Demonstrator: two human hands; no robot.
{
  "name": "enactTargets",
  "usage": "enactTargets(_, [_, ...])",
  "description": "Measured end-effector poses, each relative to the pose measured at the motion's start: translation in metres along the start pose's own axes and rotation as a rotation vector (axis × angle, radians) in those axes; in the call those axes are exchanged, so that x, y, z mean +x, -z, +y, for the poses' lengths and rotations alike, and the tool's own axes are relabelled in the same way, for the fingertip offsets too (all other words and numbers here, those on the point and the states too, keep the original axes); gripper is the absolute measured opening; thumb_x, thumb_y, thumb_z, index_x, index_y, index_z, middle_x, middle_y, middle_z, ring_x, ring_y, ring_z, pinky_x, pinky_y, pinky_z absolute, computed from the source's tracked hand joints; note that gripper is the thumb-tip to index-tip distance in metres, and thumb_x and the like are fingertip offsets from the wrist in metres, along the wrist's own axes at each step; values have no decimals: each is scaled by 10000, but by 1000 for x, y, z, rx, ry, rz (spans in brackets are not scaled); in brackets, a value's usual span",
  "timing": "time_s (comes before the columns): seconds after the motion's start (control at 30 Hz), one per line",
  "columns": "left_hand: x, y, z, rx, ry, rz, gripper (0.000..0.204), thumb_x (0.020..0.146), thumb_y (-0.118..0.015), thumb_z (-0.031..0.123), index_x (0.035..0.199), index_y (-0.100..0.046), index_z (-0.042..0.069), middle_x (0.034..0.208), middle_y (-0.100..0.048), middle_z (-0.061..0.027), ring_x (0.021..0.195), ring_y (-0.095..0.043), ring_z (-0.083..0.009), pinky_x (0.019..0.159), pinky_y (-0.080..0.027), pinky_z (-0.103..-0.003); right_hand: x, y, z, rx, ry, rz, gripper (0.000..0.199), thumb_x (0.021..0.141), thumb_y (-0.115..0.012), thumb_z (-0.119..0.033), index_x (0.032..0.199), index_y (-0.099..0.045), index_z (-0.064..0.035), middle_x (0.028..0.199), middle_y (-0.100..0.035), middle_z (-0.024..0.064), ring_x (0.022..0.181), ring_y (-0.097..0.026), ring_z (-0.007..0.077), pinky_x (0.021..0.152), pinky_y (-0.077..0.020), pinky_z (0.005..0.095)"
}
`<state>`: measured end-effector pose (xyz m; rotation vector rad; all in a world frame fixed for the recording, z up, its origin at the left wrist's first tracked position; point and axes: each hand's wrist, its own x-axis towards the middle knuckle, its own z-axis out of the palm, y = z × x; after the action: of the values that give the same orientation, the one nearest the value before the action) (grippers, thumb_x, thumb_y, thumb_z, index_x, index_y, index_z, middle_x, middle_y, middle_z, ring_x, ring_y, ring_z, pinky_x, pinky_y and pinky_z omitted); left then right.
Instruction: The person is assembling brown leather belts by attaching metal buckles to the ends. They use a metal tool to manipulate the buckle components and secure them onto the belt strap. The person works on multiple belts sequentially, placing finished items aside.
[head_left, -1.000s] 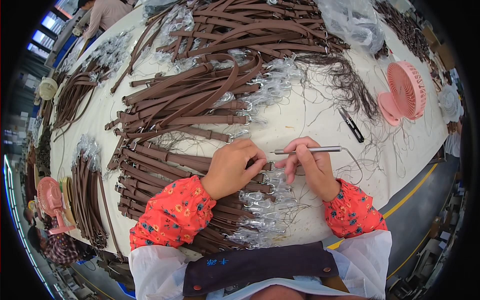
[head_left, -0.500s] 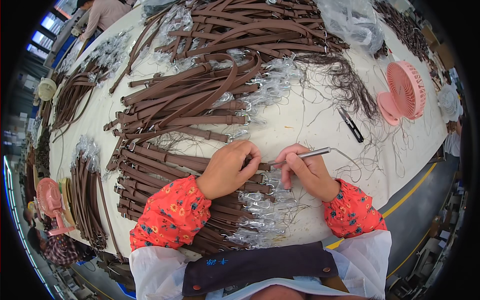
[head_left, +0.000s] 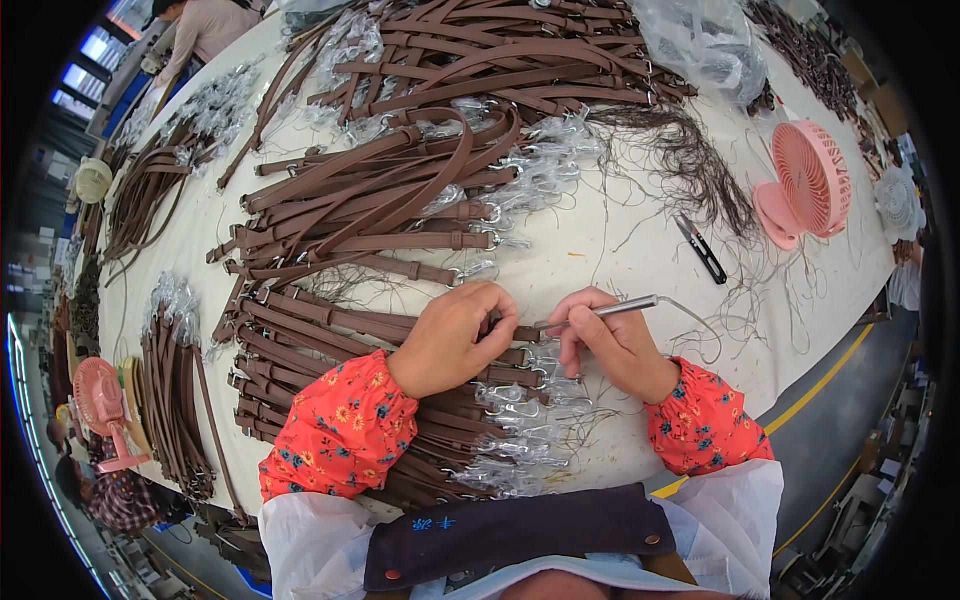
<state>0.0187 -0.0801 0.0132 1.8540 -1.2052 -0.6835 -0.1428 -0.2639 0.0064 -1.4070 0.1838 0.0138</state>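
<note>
Cream cloth covers the long worktable (head_left: 600, 250), and from where I watch it is crowded: heaps of brown leather straps (head_left: 400, 190) run from ten o'clock round to one o'clock, a pink desk fan (head_left: 810, 185) stands at two o'clock, a black snipper (head_left: 702, 250) lies just left of it, and loose dark threads (head_left: 690, 160) trail between them. At centre, the left hand (head_left: 455, 340) is curled down over the end of one brown strap (head_left: 330, 320) that lies across the nearer stack, pinning it flat. The right hand (head_left: 610, 345) pinches a thin metal tool (head_left: 600, 310) like a pen, its tip aimed at nine o'clock, right where the left fingertips (head_left: 505, 315) sit on the strap end.

That closeness is my main worry — if the tip skids off the leather, I judge it runs straight into those fingers. A slip could also score the strap's face. The clear plastic wraps around the metal clasps (head_left: 520, 400) at six o'clock look slick and springy, so the pile under the strap may shift and spoil the aim. A thin cord or wire (head_left: 700, 325) loops from the tool's rear toward three o'clock — it could snag the stray threads and tug the hand off line
</note>
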Motion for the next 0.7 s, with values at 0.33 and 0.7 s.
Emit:
enactTargets(0.33, [-6,17,5,89,-126,-233,89,886,-704,115,922,-686,35,864,-670,-97,718,-652,-267,667,-512,-363,-3,0,0,-14,105,43,259,1090,-460,-219,1175,-581,-7,840,-658,63,720,-639,111,705,-525,265])
enactTargets(0.7, [-5,42,7,656,-156,143,192,817,-755,109,989,-684,57,935,-651,-91,897,-650,-312,791,-508,-410,-5,-2,-8,-166,125,-101,237,1071,-507,-196,1248,-587,-60,948,-670,89,788,-668,136,726,-543,282])
